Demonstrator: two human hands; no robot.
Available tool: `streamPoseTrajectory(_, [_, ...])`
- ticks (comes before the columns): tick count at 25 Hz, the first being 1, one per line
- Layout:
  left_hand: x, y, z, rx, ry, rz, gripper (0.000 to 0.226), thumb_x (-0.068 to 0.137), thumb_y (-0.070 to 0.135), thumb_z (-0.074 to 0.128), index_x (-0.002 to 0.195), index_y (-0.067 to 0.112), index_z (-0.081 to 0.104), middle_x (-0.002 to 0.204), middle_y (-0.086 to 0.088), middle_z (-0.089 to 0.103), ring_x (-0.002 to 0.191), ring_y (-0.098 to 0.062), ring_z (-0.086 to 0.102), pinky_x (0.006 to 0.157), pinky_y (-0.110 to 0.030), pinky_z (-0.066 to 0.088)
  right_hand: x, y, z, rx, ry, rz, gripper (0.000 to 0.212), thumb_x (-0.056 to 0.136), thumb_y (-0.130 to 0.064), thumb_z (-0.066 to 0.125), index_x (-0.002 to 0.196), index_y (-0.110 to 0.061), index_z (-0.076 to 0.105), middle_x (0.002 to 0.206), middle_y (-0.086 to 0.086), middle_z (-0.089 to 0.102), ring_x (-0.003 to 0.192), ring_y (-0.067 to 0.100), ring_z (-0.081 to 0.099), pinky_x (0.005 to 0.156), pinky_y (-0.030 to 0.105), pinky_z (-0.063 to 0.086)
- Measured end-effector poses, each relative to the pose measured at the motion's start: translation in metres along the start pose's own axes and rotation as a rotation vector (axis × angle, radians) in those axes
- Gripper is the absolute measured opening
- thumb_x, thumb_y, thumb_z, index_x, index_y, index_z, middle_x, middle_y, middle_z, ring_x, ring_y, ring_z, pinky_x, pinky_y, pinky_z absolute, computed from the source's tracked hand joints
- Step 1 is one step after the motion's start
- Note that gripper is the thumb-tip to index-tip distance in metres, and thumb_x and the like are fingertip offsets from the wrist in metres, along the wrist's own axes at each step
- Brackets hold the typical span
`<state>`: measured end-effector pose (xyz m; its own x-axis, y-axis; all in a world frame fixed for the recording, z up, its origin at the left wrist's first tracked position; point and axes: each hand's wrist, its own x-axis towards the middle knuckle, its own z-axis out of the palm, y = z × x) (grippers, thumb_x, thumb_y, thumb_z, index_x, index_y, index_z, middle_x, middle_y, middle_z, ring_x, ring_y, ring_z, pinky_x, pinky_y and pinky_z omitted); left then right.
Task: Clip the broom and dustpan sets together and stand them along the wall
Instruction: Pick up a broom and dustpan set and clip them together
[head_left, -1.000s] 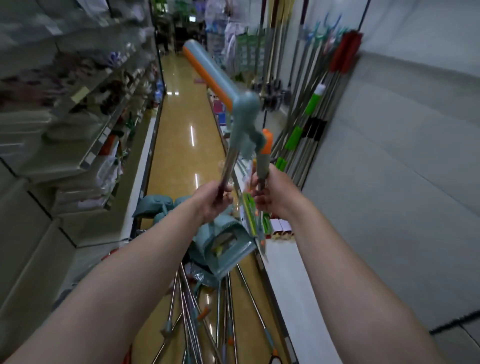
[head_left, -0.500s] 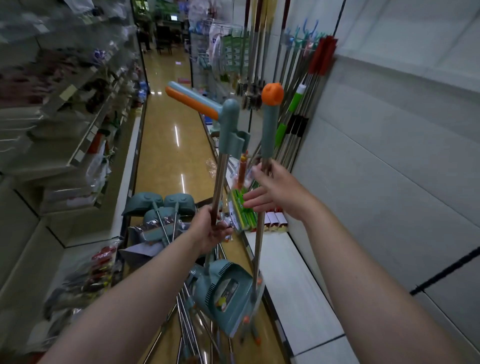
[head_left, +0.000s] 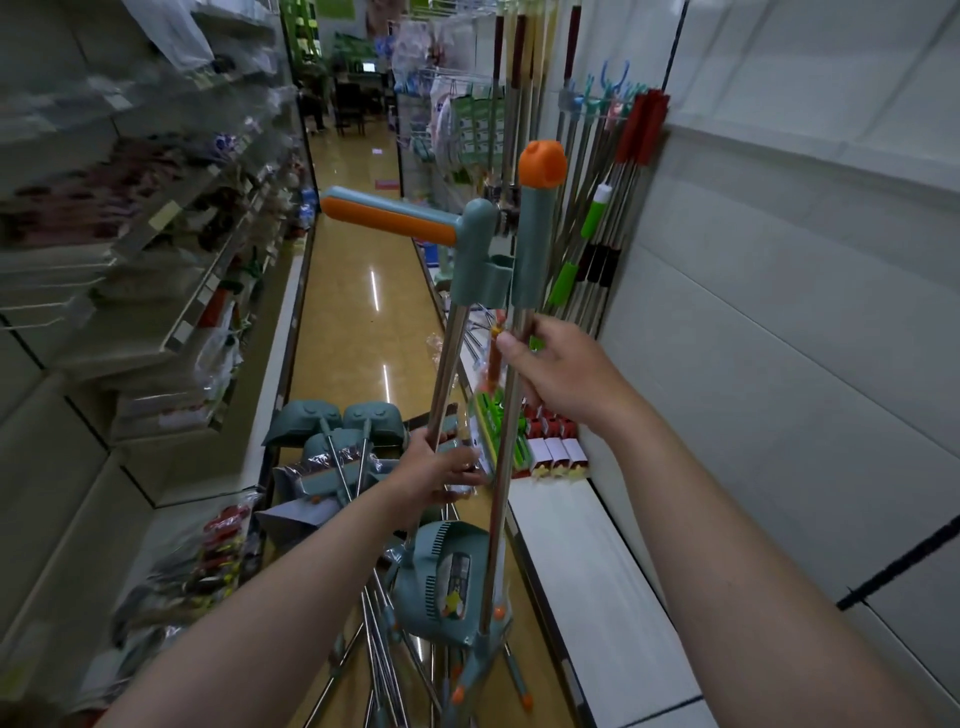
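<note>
**Broom grip meeting the dustpan clip**

Left hand (head_left: 441, 475) is gripping the bare steel dustpan pole (head_left: 451, 358) low down, fingers curled round it. Right hand (head_left: 563, 374) is holding the steel broom pole (head_left: 506, 467) higher up, thumb and fingers wrapped round it just under the teal grip sleeve with the round orange cap (head_left: 535, 244).

Change over the last second: the set is no longer lying tilted out along the aisle with both hands bunched near the top. It is now standing close to upright, and the hands are spreading apart along the two poles. Half a second back a gap was showing between the teal C-shaped clip (head_left: 493, 275) on the dustpan's teal-and-orange T-handle (head_left: 395, 221) and the broom sleeve. Now the sleeve is lying against the clip's mouth. Cannot tell whether it is seated inside.

The teal slotted plastic dustpan (head_left: 447, 587) is hanging low between the forearms, over the glossy floor, near the white ledge (head_left: 597, 571) and well short of the grey panelled wall (head_left: 779, 312).

Judgement: clipping is nearly done, needing one sideways press. Standing it by the wall, beside the leaning mop poles (head_left: 597, 234), is not yet begun. A heap of loose teal dustpans (head_left: 337, 421) is waiting on the floor.
</note>
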<state>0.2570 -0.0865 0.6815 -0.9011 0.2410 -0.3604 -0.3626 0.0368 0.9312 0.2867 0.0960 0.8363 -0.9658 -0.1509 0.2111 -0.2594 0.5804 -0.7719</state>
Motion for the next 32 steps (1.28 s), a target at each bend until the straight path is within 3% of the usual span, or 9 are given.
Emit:
streamPoseTrajectory(4, [-0.007, 0.001, 0.003, 0.195, 0.018, 0.019, 0.087, 0.076, 0.034, 0.085, 0.136, 0.022, 0.023, 0.121, -0.007, 0.060, 0.089, -0.020, 0.075, 0.068, -0.033, 0.054, 0.004, -0.011, -0.008, 0.003, 0.070, -0.091, 0.025, 0.101, -0.039, 0.052, 0.102, -0.017, 0.063, 0.054, -0.005, 0.057, 0.043, 0.007, 0.055, 0.061, 0.039, 0.051])
streamPoseTrajectory(9, [-0.008, 0.013, 0.006, 0.314, 0.090, 0.050, 0.084, 0.073, 0.041, 0.085, 0.130, 0.020, 0.028, 0.119, -0.008, 0.060, 0.072, -0.016, 0.074, 0.058, -0.026, 0.051, 0.009, -0.027, -0.021, 0.087, 0.134, -0.192, 0.017, 0.100, -0.042, 0.053, 0.102, -0.030, 0.064, 0.055, -0.011, 0.054, 0.048, 0.006, 0.051, 0.057, 0.029, 0.044])
streamPoseTrajectory(14, [-0.007, 0.029, 0.007, 0.383, 0.121, 0.076, 0.083, 0.070, 0.049, 0.084, 0.126, 0.017, 0.031, 0.108, -0.011, 0.058, 0.065, -0.013, 0.064, 0.055, -0.027, 0.052, 0.026, -0.038, -0.019, -0.149, 0.318, -0.290, 0.030, 0.102, -0.042, 0.047, 0.086, -0.019, 0.057, 0.077, -0.003, 0.054, 0.069, 0.015, 0.053, 0.061, 0.031, 0.042])
streamPoseTrajectory(16, [-0.007, 0.032, 0.010, 0.346, 0.121, 0.091, 0.080, 0.072, 0.047, 0.084, 0.125, 0.017, 0.033, 0.105, -0.012, 0.059, 0.059, -0.011, 0.062, 0.057, -0.029, 0.051, 0.033, -0.037, -0.010, 0.022, 0.363, -0.300, 0.026, 0.102, -0.039, 0.046, 0.091, -0.017, 0.056, 0.090, 0.003, 0.060, 0.083, 0.020, 0.061, 0.069, 0.034, 0.049])
streamPoseTrajectory(19, [-0.008, 0.032, 0.014, 0.320, 0.071, 0.090, 0.073, 0.077, 0.047, 0.080, 0.126, 0.017, 0.036, 0.109, -0.014, 0.059, 0.057, -0.011, 0.064, 0.054, -0.025, 0.052, 0.038, -0.037, 0.002, 0.413, 0.323, -0.257, 0.023, 0.104, -0.036, 0.044, 0.104, -0.016, 0.056, 0.104, 0.019, 0.067, 0.097, 0.032, 0.071, 0.079, 0.057, 0.058])
streamPoseTrajectory(22, [-0.007, 0.028, 0.017, 0.282, 0.057, 0.073, 0.063, 0.085, 0.048, 0.072, 0.125, 0.015, 0.037, 0.103, -0.013, 0.060, 0.058, -0.014, 0.065, 0.056, -0.028, 0.054, 0.038, -0.049, 0.003, 0.402, 0.321, -0.303, 0.028, 0.104, -0.035, 0.041, 0.110, -0.012, 0.055, 0.111, 0.024, 0.064, 0.101, 0.035, 0.067, 0.082, 0.055, 0.058])
streamPoseTrajectory(25, [-0.010, 0.019, 0.021, 0.194, -0.026, 0.054, 0.064, 0.086, 0.062, 0.056, 0.127, 0.016, 0.037, 0.085, -0.012, 0.059, 0.059, -0.020, 0.066, 0.061, -0.033, 0.056, 0.044, -0.066, -0.002, 0.373, 0.393, -0.367, 0.023, 0.106, -0.029, 0.038, 0.109, -0.016, 0.057, 0.108, 0.011, 0.066, 0.097, 0.017, 0.065, 0.087, 0.042, 0.057])
streamPoseTrajectory(28, [-0.014, 0.011, 0.024, 0.242, -0.061, 0.086, 0.075, 0.080, 0.074, 0.046, 0.130, 0.019, 0.035, 0.089, -0.012, 0.061, 0.068, -0.024, 0.067, 0.074, -0.041, 0.058, 0.048, -0.065, -0.002, 0.332, 0.461, -0.379, 0.030, 0.106, -0.027, 0.038, 0.107, -0.003, 0.056, 0.098, 0.011, 0.065, 0.086, 0.017, 0.063, 0.080, 0.041, 0.055])
streamPoseTrajectory(32, [-0.017, 0.012, 0.032, 0.393, -0.047, 0.094, 0.054, 0.082, 0.050, 0.073, 0.116, 0.023, 0.041, 0.104, -0.004, 0.058, 0.087, -0.020, 0.064, 0.076, -0.038, 0.057, 0.042, -0.046, 0.011, 0.269, 0.485, -0.365, 0.029, 0.106, -0.027, 0.040, 0.110, -0.004, 0.058, 0.091, 0.010, 0.065, 0.077, 0.013, 0.059, 0.070, 0.039, 0.051])
